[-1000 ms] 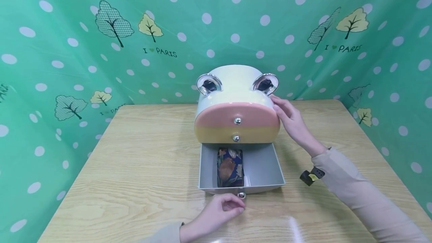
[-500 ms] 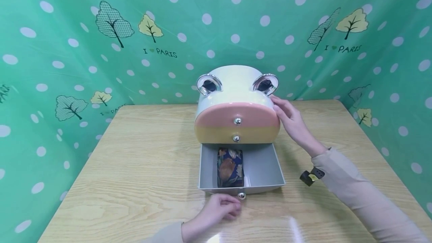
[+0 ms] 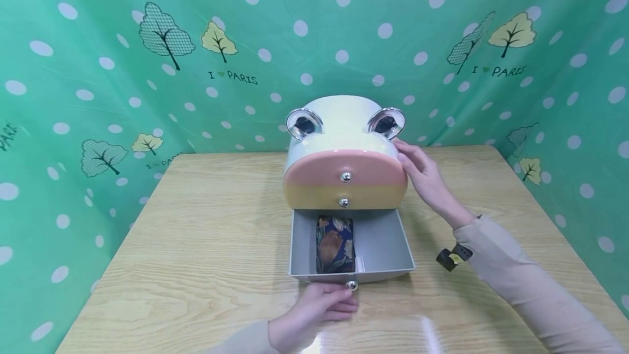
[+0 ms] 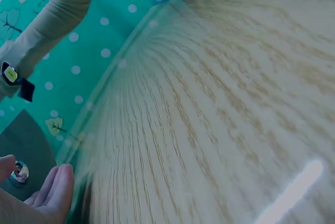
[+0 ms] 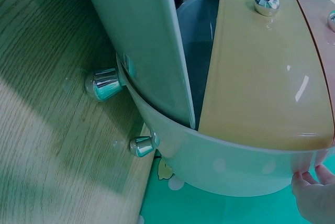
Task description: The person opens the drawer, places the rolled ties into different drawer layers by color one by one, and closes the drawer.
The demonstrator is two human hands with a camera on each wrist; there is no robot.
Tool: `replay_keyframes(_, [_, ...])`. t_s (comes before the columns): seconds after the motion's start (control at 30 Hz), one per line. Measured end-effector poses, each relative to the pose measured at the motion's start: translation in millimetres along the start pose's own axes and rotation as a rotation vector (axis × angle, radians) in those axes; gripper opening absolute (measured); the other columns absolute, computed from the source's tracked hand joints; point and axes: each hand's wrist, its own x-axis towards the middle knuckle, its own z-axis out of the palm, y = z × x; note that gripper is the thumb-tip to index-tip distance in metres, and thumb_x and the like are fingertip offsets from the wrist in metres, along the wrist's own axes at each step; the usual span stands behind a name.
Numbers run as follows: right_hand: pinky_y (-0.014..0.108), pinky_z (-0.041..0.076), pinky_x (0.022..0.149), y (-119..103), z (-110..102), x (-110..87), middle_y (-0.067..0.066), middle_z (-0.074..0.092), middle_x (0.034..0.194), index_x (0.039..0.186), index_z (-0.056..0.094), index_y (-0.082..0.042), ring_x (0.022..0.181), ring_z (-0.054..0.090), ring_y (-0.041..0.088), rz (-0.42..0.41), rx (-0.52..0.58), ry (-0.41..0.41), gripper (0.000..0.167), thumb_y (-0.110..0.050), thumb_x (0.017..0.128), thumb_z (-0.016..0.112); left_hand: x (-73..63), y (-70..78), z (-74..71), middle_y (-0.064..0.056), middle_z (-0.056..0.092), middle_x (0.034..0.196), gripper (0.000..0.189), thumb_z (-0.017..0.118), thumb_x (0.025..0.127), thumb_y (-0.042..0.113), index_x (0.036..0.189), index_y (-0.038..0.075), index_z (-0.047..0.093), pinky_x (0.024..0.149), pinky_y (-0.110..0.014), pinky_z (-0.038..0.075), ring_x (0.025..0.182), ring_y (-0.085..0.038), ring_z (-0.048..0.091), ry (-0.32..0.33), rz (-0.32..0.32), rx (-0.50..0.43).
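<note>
A frog-shaped drawer cabinet (image 3: pixel 339 124) with a white shell and chrome-rimmed eyes stands on the table. Its pink drawer (image 3: pixel 314 171) and yellow drawer (image 3: pixel 314 195) are closed; the grey bottom drawer (image 3: pixel 385 245) is pulled out. Inside lies a dark blue floral item (image 3: pixel 336 245), perhaps folded cloth. My left hand (image 3: pixel 312 310) is just below the bottom drawer's front, fingers extended, thumb at the chrome knob (image 3: pixel 351 285); I cannot tell whether it touches. My right hand (image 3: pixel 423 173) rests its fingertips on the cabinet's right side; in the right wrist view, this hand (image 5: pixel 316 195) touches the shell's edge.
The wooden table (image 3: pixel 211 255) extends on both sides of the cabinet. A green dotted curtain (image 3: pixel 275 42) hangs close behind and along both sides. Chrome-tipped feet (image 5: pixel 104 84) hold the cabinet off the tabletop.
My left fingers first draw back from the knob and curl a little, then extend below it with the thumb near it. The drawer, floral item and right hand stay in place.
</note>
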Motion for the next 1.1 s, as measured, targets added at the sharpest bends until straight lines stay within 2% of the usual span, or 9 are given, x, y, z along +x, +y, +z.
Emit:
replay_keyframes(0.13, [0.039,0.026,0.105,0.1,0.0,0.2,0.006,0.035,0.139,0.129,0.041,-0.004,0.128,0.029,0.020,0.002,0.000,0.001,0.041,-0.026,0.094,0.042,1.3,-2.4,1.2,-0.023,0.062,0.096,0.034,0.057,0.085,0.015,0.105,-0.013,0.053,0.079,-0.036,0.051,0.089,-0.028,0.062,0.009,-0.019,-0.078])
replay_keyframes(0.43, [0.039,0.026,0.105,0.9,0.2,0.6,0.007,0.035,0.139,0.128,0.042,-0.003,0.128,0.030,0.020,-0.006,-0.002,0.004,0.041,-0.026,0.094,0.043,1.3,0.3,3.3,-0.024,0.058,0.107,0.034,0.057,0.085,0.016,0.108,-0.009,0.051,0.087,-0.037,0.047,0.100,-0.029,0.058,0.001,-0.040,-0.173])
replay_keyframes(0.87, [0.041,0.026,0.105,2.5,0.4,0.6,0.006,0.034,0.140,0.128,0.041,-0.004,0.128,0.029,0.021,-0.007,0.001,-0.003,0.042,-0.028,0.094,0.043,1.1,4.9,8.2,-0.024,0.056,0.111,0.031,0.055,0.086,0.013,0.108,-0.008,0.051,0.090,-0.036,0.045,0.104,-0.030,0.055,0.023,-0.024,-0.230])
replay_keyframes(1.1, [0.041,0.026,0.105,3.3,0.4,0.5,0.007,0.034,0.140,0.128,0.041,-0.003,0.128,0.029,0.021,-0.012,-0.001,0.002,0.042,-0.027,0.094,0.042,6.4,8.1,8.3,-0.024,0.056,0.111,0.031,0.055,0.086,0.013,0.109,-0.008,0.051,0.090,-0.035,0.045,0.104,-0.030,0.055,0.049,-0.024,-0.240])
